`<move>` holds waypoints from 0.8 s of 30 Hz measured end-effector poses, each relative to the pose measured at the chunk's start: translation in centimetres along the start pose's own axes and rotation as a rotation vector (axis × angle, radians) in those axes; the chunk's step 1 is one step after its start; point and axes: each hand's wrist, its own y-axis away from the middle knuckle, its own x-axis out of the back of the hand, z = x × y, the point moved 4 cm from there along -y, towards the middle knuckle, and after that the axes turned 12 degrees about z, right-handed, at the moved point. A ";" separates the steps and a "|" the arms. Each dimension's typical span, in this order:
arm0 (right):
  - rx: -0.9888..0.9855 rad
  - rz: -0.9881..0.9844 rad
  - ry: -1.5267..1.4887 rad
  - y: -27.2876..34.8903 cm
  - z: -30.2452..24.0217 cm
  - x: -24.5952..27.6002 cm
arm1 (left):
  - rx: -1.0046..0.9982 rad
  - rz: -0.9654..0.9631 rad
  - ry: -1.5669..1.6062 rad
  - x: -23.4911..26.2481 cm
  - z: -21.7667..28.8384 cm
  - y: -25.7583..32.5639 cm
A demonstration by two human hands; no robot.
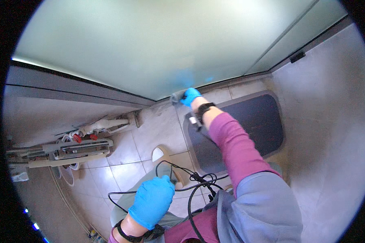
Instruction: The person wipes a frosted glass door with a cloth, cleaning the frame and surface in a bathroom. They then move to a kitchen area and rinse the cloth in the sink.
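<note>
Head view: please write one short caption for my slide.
Right hand in a blue glove presses a grey cloth to the frosted glass panel; left hand rests low.

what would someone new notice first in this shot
Two bright blue gloves: the right hand reaches out with a grey cloth against the foot of the big frosted glass panel, the left hand rests low by a tangle of black cables. A dark mat lies on the tiled floor.

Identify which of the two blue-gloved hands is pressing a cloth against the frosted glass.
The right hand, stretched forward, holds the grey cloth; the left hand rests low.
</note>
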 end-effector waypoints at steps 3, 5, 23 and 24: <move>-0.001 0.135 0.458 1.7 3.9 10.4 | -0.007 -0.004 0.008 0.5 0.1 -0.6; -0.097 0.139 0.387 3.4 6.7 17.8 | -0.026 -0.029 -0.001 0.7 0.3 -1.0; -0.206 0.572 0.711 6.8 8.8 34.0 | -0.205 -0.013 -0.066 1.6 2.3 -3.7; -0.270 0.506 0.851 7.5 7.8 35.6 | -0.215 -0.015 -0.050 1.6 2.4 -3.8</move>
